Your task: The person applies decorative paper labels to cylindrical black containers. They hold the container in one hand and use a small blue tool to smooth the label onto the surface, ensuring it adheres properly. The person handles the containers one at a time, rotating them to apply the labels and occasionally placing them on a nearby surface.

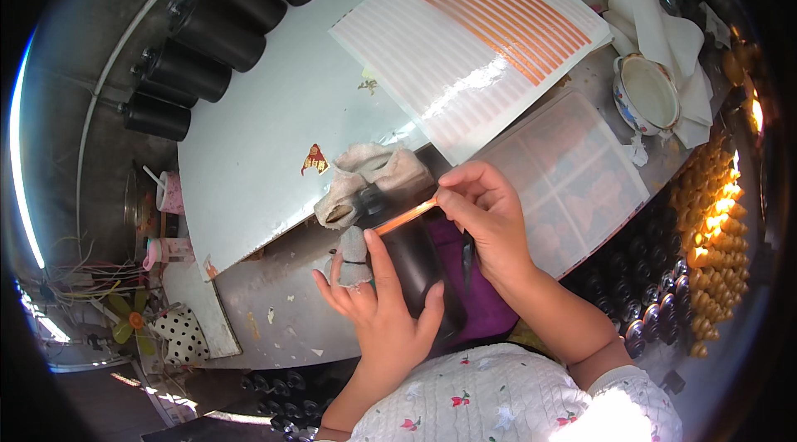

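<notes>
A black cylinder (418,263) lies in front of me, its far end by a bunched, whitish cloth (382,168). Across it runs a shiny orange strip (407,215). My right hand (490,222) pinches the strip's right end between thumb and forefinger. Below that palm a dark, narrow object (467,258) sticks out; its kind is unclear. My left hand (386,309) is spread over the cylinder's left side, the forefinger's tip at the strip's left end and the thumb on the black surface. A grey cloth sleeve (354,259) covers one of its fingers.
A sheet of orange strips (498,14), partly peeled, lies on the white board (274,135). Right of me are a compartment box (573,168) and a bowl (647,93). Several black cylinders (220,31) hang at far left. Gold pieces (714,251) are stacked at right.
</notes>
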`<state>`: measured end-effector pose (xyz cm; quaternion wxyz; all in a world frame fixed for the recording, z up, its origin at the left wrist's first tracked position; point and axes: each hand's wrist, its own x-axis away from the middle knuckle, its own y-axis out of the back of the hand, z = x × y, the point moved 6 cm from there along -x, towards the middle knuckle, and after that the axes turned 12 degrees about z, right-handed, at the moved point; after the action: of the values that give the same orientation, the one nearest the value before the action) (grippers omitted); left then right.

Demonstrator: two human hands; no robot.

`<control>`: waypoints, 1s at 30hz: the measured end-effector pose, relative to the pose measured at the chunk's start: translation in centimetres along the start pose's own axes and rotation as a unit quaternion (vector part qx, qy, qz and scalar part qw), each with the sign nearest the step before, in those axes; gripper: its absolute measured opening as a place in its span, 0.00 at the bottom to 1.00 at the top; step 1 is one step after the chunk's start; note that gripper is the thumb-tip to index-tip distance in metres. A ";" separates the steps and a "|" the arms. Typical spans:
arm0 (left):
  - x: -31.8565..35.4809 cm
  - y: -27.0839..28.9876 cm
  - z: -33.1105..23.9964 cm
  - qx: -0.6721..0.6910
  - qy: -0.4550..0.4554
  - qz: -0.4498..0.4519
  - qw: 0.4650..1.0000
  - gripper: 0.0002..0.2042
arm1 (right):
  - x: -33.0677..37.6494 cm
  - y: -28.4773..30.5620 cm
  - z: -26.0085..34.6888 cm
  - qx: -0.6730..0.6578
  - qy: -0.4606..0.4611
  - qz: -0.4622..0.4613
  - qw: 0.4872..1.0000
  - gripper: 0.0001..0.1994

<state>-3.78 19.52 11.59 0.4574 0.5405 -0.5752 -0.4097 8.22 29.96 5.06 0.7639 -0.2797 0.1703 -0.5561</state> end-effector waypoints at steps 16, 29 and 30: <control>0.6 -3.5 4.5 0.437 0.054 -0.040 0.897 0.54 | 0.5 -1.9 -1.3 -0.026 -0.021 0.074 0.997 0.12; 0.5 -2.9 4.0 0.417 0.009 -0.025 0.908 0.57 | -0.3 -3.3 1.1 0.250 0.046 0.111 0.961 0.10; 0.6 -2.9 4.0 0.413 0.010 -0.023 0.910 0.57 | -0.2 -3.4 1.1 0.253 0.056 0.108 0.960 0.10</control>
<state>-6.98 18.61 7.90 0.1897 0.6986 -0.6755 -0.1405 6.24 29.60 7.96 0.8543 -0.0259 0.0959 -0.5103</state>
